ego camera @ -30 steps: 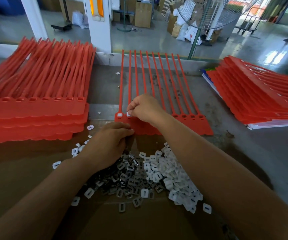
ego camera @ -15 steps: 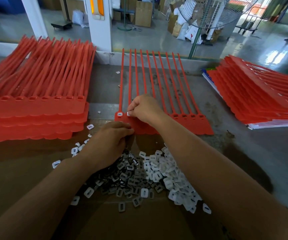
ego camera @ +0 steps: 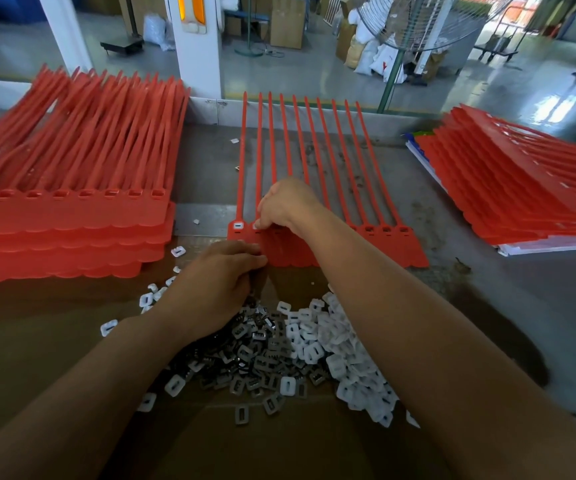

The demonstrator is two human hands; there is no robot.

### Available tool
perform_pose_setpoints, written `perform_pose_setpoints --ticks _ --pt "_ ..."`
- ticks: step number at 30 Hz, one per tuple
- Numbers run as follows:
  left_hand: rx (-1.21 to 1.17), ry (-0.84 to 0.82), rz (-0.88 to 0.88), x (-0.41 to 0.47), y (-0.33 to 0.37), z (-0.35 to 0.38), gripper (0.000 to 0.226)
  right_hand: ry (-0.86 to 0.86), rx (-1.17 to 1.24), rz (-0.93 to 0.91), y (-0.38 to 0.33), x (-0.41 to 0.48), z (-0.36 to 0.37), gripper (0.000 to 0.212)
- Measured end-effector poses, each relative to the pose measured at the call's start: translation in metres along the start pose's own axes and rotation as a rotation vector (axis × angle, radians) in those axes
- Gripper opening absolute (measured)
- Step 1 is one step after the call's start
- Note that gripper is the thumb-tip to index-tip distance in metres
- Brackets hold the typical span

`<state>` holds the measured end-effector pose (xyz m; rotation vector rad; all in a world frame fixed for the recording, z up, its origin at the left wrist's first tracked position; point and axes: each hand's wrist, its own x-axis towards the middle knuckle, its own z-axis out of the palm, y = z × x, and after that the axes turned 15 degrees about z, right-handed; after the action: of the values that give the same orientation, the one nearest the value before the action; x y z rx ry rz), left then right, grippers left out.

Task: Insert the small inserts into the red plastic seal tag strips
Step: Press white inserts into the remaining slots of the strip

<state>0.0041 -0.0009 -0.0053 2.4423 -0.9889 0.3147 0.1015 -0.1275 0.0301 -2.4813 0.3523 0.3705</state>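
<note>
Neither hand has shifted since a second ago. Nearest, loose inserts (ego camera: pixel 331 344), white and grey, lie heaped on cardboard (ego camera: pixel 37 341). Over the heap's far edge the left hand (ego camera: pixel 217 285) rests curled; what it holds cannot be told. Beyond, the right hand (ego camera: pixel 286 206) pinches a white insert (ego camera: pixel 255 226) at the second socket of the red seal tag strips (ego camera: pixel 348 251). Red stacks (ego camera: pixel 65 216) flank them.

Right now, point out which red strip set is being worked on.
The single flat middle sheet: the right hand pinches an insert at its sockets; left stack and right stack lie untouched.
</note>
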Motion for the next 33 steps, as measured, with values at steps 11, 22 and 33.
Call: perform_pose_setpoints --ticks 11,22,33 --pt "0.000 -0.001 -0.004 -0.002 -0.002 0.000 0.041 0.061 0.006 -0.121 0.012 -0.008 0.005 0.010" --pt "-0.007 -0.008 -0.023 -0.001 -0.003 0.000 0.041 -0.110 -0.053 -0.273 0.055 -0.054 -0.035 0.004" --pt "-0.012 -0.004 -0.036 -0.001 -0.003 -0.001 0.040 -0.161 -0.224 -0.249 0.088 -0.069 -0.048 0.014"
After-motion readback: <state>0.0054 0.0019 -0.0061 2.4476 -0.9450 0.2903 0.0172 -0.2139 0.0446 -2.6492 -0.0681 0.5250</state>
